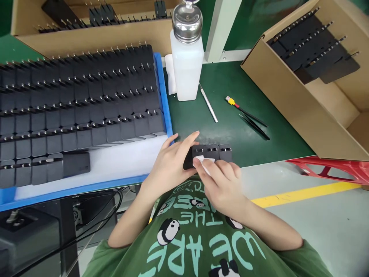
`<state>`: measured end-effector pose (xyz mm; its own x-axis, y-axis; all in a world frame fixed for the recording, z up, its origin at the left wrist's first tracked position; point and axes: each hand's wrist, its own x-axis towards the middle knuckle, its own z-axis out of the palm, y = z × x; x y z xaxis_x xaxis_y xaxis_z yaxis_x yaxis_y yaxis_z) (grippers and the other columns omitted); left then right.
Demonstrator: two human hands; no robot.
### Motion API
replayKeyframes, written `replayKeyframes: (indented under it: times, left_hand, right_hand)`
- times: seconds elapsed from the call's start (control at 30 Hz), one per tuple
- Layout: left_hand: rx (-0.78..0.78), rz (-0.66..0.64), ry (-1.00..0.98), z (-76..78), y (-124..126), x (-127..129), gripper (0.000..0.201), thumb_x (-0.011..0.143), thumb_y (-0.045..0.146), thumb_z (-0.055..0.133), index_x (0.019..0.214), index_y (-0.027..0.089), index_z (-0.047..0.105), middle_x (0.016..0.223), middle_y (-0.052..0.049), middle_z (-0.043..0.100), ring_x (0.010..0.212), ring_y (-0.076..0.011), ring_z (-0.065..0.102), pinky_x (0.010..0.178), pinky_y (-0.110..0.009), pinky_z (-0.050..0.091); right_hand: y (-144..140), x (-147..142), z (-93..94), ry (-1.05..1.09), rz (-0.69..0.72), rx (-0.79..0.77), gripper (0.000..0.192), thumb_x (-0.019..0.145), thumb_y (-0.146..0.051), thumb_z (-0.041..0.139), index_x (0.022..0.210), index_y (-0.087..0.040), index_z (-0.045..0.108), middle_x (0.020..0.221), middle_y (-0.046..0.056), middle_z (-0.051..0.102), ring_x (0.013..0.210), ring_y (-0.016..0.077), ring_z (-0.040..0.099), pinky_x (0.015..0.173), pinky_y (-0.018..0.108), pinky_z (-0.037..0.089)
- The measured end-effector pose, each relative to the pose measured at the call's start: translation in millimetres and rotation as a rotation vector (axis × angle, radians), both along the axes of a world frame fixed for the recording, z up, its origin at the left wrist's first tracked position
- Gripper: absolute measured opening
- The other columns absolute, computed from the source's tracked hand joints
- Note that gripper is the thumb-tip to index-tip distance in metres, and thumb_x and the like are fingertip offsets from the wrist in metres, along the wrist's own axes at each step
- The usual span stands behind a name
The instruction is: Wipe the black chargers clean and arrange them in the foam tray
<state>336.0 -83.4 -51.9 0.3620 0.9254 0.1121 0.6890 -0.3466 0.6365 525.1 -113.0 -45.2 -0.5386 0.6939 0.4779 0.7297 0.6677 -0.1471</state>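
A short row of black power adapters with metal prongs facing up lies at the table's front edge, close to my body. My left hand grips the left end of this row, its fingers at the far side and the thumb at the near side. Pinched in my right hand is a folded white wipe, which touches the top of the adapters near their prongs. Part of the row is hidden behind my right fingers.
A blue tray at left holds many black adapters. Behind it stands a cardboard box, beside a white pump bottle. A metal pen-like tool, a USB cable, black tweezers and another cardboard box are right.
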Motion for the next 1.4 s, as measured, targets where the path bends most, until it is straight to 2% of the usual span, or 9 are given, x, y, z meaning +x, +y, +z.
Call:
replayKeyframes:
  times: [0.17, 0.37, 0.5, 0.63, 0.83, 0.97, 1.13, 1.23, 1.4]
  left_hand:
    - [0.040, -0.011, 0.010, -1.0, -2.3, -0.9, 0.079, 0.083, 0.022, 0.074, 0.149, 0.024, 0.031, 0.125, -0.006, 0.072, 0.113, -0.0228, 0.070, 0.119, -0.048, 0.033]
    - [0.047, -0.003, 0.006, -3.9, -0.9, -1.8, 0.075, 0.082, 0.024, 0.076, 0.144, 0.020, 0.034, 0.125, -0.008, 0.072, 0.112, -0.0229, 0.070, 0.121, -0.048, 0.031]
    - [0.057, -0.020, -0.007, -4.0, 0.2, -0.8, 0.062, 0.087, 0.016, 0.063, 0.143, 0.019, 0.036, 0.121, -0.008, 0.073, 0.111, -0.0205, 0.070, 0.120, -0.047, 0.032]
    - [0.059, 0.006, 0.017, -2.3, -1.6, 1.0, 0.066, 0.081, 0.006, 0.056, 0.143, 0.016, 0.036, 0.119, -0.007, 0.074, 0.106, -0.0199, 0.071, 0.121, -0.047, 0.032]
    - [0.039, -0.003, -0.014, -2.2, -0.8, 1.0, 0.058, 0.089, 0.018, 0.061, 0.142, 0.016, 0.037, 0.119, -0.009, 0.073, 0.106, -0.0215, 0.071, 0.120, -0.050, 0.033]
    - [0.045, 0.005, -0.029, -2.7, 0.9, 0.7, 0.057, 0.088, 0.019, 0.066, 0.139, 0.016, 0.040, 0.118, -0.008, 0.074, 0.104, -0.0217, 0.072, 0.121, -0.048, 0.033]
    - [0.041, -0.005, -0.011, -2.8, 0.1, 0.4, 0.055, 0.088, 0.016, 0.064, 0.138, 0.016, 0.042, 0.118, -0.007, 0.074, 0.104, -0.0213, 0.072, 0.121, -0.047, 0.031]
    - [0.038, -0.001, 0.000, -3.3, 0.2, -0.4, 0.058, 0.087, 0.016, 0.066, 0.139, 0.018, 0.041, 0.120, -0.007, 0.074, 0.106, -0.0220, 0.071, 0.121, -0.048, 0.032]
    - [0.021, -0.030, 0.009, -4.0, 1.3, -1.7, 0.067, 0.080, 0.016, 0.075, 0.139, 0.018, 0.042, 0.122, -0.007, 0.072, 0.108, -0.0236, 0.071, 0.122, -0.047, 0.030]
  right_hand:
    - [1.4, 6.0, 6.0, -0.107, -0.008, 0.028, 0.035, 0.090, -0.002, 0.048, 0.117, -0.010, 0.067, 0.092, 0.008, 0.073, 0.081, 0.0219, 0.048, 0.069, 0.037, 0.031]
    - [1.8, 6.7, 8.6, -0.142, 0.037, -0.015, 0.038, 0.088, 0.000, 0.046, 0.120, -0.007, 0.066, 0.094, 0.009, 0.071, 0.084, 0.0216, 0.049, 0.069, 0.037, 0.031]
    - [5.0, -5.2, 5.8, -0.095, 0.078, -0.016, 0.033, 0.088, -0.001, 0.051, 0.115, -0.005, 0.068, 0.093, 0.010, 0.070, 0.087, 0.0212, 0.050, 0.070, 0.037, 0.031]
    - [5.6, -12.1, 2.7, -0.069, 0.122, -0.072, 0.028, 0.092, -0.004, 0.048, 0.106, -0.010, 0.071, 0.097, 0.009, 0.071, 0.088, 0.0201, 0.052, 0.072, 0.035, 0.034]
    - [6.3, 7.1, 16.0, 0.089, 0.078, -0.108, 0.041, 0.087, 0.002, 0.049, 0.123, -0.012, 0.064, 0.091, 0.008, 0.067, 0.080, 0.0177, 0.052, 0.072, 0.034, 0.036]
    - [4.2, 10.6, 15.0, -0.036, 0.115, -0.108, 0.035, 0.086, 0.000, 0.053, 0.117, -0.010, 0.065, 0.091, 0.009, 0.068, 0.081, 0.0200, 0.050, 0.073, 0.036, 0.035]
    - [6.3, 3.4, 10.7, -0.159, 0.109, -0.069, 0.040, 0.086, -0.001, 0.051, 0.124, -0.006, 0.064, 0.093, 0.011, 0.068, 0.084, 0.0229, 0.049, 0.074, 0.038, 0.034]
    - [5.8, 14.4, 15.3, -0.177, 0.136, -0.093, 0.042, 0.085, 0.000, 0.047, 0.125, -0.004, 0.062, 0.094, 0.012, 0.068, 0.085, 0.0230, 0.048, 0.074, 0.038, 0.034]
    - [-2.1, 33.7, 22.8, -0.202, -0.073, -0.133, 0.043, 0.082, 0.003, 0.050, 0.120, -0.008, 0.064, 0.090, 0.010, 0.068, 0.082, 0.0221, 0.047, 0.070, 0.037, 0.030]
